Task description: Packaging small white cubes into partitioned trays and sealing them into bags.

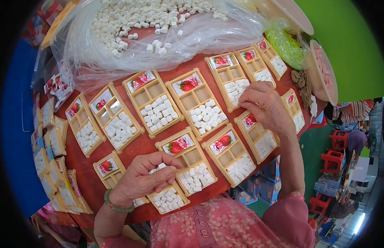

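My left hand, with a beaded bracelet at the wrist, is curled around a few white marshmallows. It hovers over the near trays, beside a beige compartment tray with a strawberry-printed sachet in its top slot and marshmallows in its lower part. My right hand is at the right, its fingertips pinched together at the edge of another beige tray with marshmallows. Whatever the right fingertips hold is hidden.
Several similar trays stand in rows on the red table. Loose marshmallows lie on clear plastic at the far side. Stacked trays stand left; a basin of pink pieces and a yellow-green bag are right.
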The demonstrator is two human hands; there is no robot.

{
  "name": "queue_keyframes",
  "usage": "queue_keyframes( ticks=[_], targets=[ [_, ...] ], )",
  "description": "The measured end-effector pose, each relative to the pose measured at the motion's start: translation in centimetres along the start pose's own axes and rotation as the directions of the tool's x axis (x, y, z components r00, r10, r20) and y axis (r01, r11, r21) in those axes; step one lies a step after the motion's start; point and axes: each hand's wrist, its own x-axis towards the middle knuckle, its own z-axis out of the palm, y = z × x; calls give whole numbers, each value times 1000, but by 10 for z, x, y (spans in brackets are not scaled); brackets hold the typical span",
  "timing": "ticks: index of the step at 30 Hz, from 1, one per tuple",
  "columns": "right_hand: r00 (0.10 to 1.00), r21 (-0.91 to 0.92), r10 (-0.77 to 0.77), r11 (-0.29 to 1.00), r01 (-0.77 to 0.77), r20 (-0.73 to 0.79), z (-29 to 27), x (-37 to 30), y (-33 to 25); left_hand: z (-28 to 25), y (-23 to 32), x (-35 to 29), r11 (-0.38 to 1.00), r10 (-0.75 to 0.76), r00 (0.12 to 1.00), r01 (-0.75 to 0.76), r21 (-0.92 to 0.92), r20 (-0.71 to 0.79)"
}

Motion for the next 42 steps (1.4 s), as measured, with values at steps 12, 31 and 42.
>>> queue_keyframes(
  ticks=[12, 31, 42],
  targets=[
    [1000, 25, 24, 999, -24, -6, 0, -7, 3, 0, 1, 0, 1000, -5, 1000, 5, 0, 1],
    [1000, -176, -23, 984, 26, 21, 1, -15, -8, -1, 0, -1, 1000, -10, 1000, 10, 26, -2],
    [1000, -158, -12, 987, 9, -19, 4, -25, -12, -1, 1, 0, 999, 5, 1000, -5, 42, 3]
  ],
)
